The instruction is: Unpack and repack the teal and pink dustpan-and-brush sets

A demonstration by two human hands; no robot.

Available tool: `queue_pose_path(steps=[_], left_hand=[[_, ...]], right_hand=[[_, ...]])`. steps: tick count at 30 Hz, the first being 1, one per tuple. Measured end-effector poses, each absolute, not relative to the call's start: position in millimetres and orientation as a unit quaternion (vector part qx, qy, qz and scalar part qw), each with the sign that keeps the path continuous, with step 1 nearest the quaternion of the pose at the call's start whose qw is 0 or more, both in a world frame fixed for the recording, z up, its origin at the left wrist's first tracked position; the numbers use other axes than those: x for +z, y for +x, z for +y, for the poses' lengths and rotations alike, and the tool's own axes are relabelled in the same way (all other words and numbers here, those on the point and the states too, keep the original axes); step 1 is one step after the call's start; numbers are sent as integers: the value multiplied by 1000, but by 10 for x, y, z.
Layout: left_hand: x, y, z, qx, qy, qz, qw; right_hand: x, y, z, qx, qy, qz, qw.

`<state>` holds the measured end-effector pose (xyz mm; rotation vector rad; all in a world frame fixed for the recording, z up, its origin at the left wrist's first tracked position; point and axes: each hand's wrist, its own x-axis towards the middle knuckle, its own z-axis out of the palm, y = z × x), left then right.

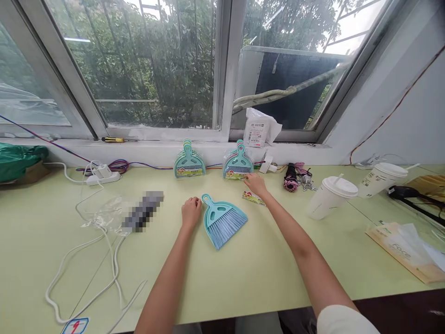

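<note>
A turquoise dustpan [212, 214] lies on the table with its blue-grey-bristled brush [227, 227] nested in it. My left hand [191, 212] rests just left of the dustpan's handle, fingers curled in and nothing visible in them. Farther off, my right hand [256, 183] has its fingers bent together at the lower right corner of a wrapped dustpan and brush set [238, 164]; what they pinch, if anything, is hidden. A printed card label [253, 198] lies under my right wrist. Another wrapped dustpan set [189, 162] leans against the wall to the left.
Two white cups [333, 197] [381, 180] and a tissue pack [405, 250] stand or lie at right. A folded umbrella [291, 178] is near the wall. At left are a power strip [103, 177], a white cable [116, 264] and a blurred dark object [143, 211].
</note>
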<state>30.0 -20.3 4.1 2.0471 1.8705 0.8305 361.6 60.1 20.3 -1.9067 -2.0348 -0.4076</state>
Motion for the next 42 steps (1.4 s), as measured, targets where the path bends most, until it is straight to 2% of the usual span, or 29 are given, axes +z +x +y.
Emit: queue_pose_path(steps=[4,7,10,19,21,26,28,34,42], left_hand=[[82,318,-226,275,703,646,116],[100,323,-236,263,704,650,114],[98,317,-243,258,705,651,112],[54,268,-209,273,710,639,114],[42,264,-197,277,709,637,120],[36,273,-192,276,706,640,124],[43,279,-195,275,707,640,122],[51,281,-199,271,709,641,115],[30,280,-196,273,711,638,112]], right_hand=[[185,3761,438,-97,-687,-704,153],[132,3727,382,-132,-643,-739,151],[64,3568,463,-162,-583,-790,104],[0,3434,987,-180,-674,-714,55],[10,3457,1027,-172,-661,-727,72],[222,3468,1053,-205,-661,-693,203],[372,3464,1106,-207,-660,-685,230],[633,3474,1367,-168,-694,-669,207],[362,3404,1202,-192,-694,-651,241]])
